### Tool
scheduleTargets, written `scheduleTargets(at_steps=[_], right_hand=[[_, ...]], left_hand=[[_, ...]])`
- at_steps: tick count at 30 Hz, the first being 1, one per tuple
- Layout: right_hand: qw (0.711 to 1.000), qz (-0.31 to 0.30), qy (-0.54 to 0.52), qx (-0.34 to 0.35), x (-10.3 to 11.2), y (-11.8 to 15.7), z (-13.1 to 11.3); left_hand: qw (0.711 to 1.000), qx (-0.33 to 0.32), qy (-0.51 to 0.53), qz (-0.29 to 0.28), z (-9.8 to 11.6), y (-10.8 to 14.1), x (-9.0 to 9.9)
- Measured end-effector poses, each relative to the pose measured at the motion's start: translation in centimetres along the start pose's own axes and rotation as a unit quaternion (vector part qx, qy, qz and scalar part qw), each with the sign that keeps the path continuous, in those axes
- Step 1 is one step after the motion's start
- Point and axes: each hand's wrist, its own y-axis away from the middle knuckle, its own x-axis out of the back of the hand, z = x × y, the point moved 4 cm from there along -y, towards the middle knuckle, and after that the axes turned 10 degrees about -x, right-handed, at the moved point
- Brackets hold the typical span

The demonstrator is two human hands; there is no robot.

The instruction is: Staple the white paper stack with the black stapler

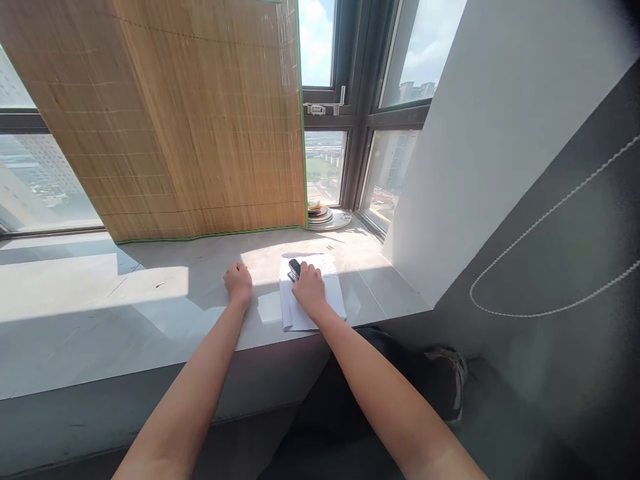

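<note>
My right hand (309, 288) is wrapped round a black stapler-like tool (295, 268), whose dark end sticks out past the fingers. It rests over white sheets of paper (332, 293) lying on the pale windowsill (360, 299). Left of the paper, my left hand (238, 283) rests on the sill with its fingers curled in; whether anything is inside it is hidden. A gap of bare sill separates this hand from the paper.
A bamboo mat (215, 120) hangs or leans against the window. Stacked plates (320, 217) stand in the window corner. A small scrap (160, 285) lies at the left. A beaded cord (520, 315) hangs at the right, beyond the sill's front edge.
</note>
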Motion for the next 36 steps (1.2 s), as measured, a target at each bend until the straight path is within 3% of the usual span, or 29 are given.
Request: scheduleTargets(at_steps=[7,15,19,22,24,27,29,36], right_hand=[[0.997,0.023,0.047,-0.059,4.3,-3.1,6.1],[0.998,0.04,0.04,-0.035,4.3,-2.8,7.8],[0.999,0.007,-0.036,-0.019,5.8,-4.1,8.9],[0.993,0.067,-0.101,-0.01,7.8,-6.3,10.2],[0.991,0.112,-0.065,0.033,8.3,-8.0,10.5],[0.99,0.067,0.013,0.12,6.6,-10.4,9.9],[0.99,0.024,0.02,0.138,4.8,-11.6,9.5],[0.997,-0.056,-0.003,0.053,-0.2,-13.6,7.1]], left_hand=[[1.0,0.017,0.012,0.003,0.5,0.6,0.3],[1.0,0.015,0.013,0.0,1.1,0.8,0.5],[1.0,0.02,0.005,0.003,1.2,0.9,0.6],[1.0,0.022,0.001,0.007,1.3,1.0,0.6],[1.0,0.023,-0.001,0.008,1.3,1.1,0.7],[1.0,0.022,-0.003,0.007,1.3,1.1,0.9],[1.0,0.022,-0.006,0.006,1.3,1.1,0.9],[1.0,0.007,-0.01,0.014,1.8,1.2,1.1]])
